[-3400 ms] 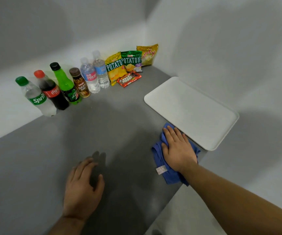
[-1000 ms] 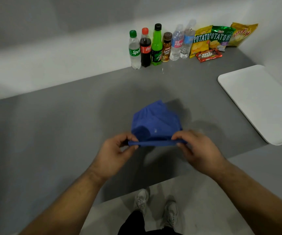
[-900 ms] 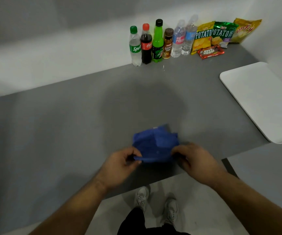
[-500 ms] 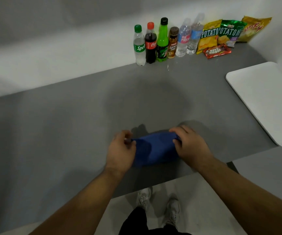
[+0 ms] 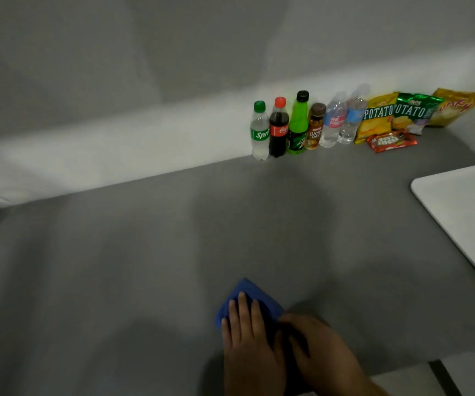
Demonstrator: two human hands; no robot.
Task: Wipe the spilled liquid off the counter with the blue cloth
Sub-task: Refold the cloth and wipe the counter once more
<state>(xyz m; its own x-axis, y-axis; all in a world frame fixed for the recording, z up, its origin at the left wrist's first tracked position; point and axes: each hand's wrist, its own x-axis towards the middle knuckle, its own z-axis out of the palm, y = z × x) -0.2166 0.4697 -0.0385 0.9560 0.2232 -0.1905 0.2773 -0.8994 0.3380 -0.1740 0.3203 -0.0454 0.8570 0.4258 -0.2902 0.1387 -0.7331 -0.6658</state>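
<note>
Cloth: blue cloth (image 5: 252,292), held up 1 second ago, now lies folded on the bench (image 5: 145,281) near its front edge.
Left grip (image 5: 245,330): flat, straight fingers pressing the cloth.
Right grip (image 5: 316,347): at the cloth's right edge; cannot tell whether it pinches.
Spill: none visible; wiping seems about to start.

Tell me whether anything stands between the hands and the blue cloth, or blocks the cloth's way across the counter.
Nothing visible. The left hand presses flat on the blue cloth, the right hand beside it. The counter around them is bare; bottles and white tray sit well away. No spill shows.
</note>
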